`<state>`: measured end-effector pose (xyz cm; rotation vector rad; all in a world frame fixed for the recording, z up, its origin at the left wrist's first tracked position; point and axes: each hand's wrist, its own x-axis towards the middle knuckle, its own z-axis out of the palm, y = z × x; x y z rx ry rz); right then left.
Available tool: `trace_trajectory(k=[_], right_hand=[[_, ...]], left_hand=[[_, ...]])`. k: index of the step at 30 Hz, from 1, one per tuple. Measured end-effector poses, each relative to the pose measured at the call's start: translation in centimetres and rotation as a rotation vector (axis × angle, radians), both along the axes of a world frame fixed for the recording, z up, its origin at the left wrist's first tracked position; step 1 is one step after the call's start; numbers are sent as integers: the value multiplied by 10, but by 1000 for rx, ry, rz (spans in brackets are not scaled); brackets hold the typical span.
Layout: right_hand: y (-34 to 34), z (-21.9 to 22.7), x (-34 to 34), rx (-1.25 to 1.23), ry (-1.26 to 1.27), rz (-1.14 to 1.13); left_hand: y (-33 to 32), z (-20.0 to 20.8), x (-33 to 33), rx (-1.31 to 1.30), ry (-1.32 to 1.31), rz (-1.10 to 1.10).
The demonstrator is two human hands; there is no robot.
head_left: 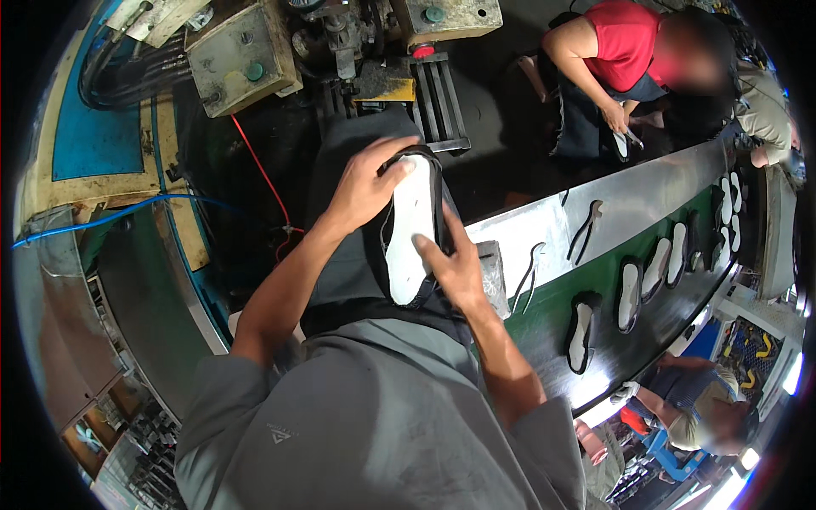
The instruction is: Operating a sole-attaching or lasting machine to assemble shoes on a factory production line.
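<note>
A black shoe upper point(437, 191) with a white insole board point(410, 229) facing up lies over my lap, held between both hands. My left hand point(365, 189) wraps round its far end, the thumb pressing on the white board and the fingers over the dark rim. Lower down, my right hand point(455, 265) grips the right side, thumb on the board; its other fingers are partly hidden behind the upper. Just right of that hand lies a clear plastic-wrapped packet point(490, 276). Beyond it, pincers point(528, 276) rest on the metal ledge.
More pincers point(585, 231) lie on the metal ledge point(654, 204). A green conveyor belt point(544, 327) carries several similar shoe uppers point(629, 296). Ahead stands a machine with a grey control box point(242, 64). A co-worker in red point(625, 42) sits at the far right; another person point(697, 395) works across the belt.
</note>
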<state>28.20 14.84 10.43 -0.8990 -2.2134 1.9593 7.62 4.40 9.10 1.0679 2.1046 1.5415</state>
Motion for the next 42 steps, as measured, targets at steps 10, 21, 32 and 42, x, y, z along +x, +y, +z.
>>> trace_trajectory(k=[10, 21, 32, 42], right_hand=[[-24, 42, 38, 644, 2, 219], [-37, 23, 48, 860, -94, 339], [-43, -12, 64, 966, 70, 279], [-43, -11, 63, 983, 114, 302]], left_hand=[[-68, 1, 81, -39, -978, -63], [-7, -16, 31, -36, -437, 155], [17, -24, 14, 74, -191, 148], [3, -25, -3, 261, -1076, 49]])
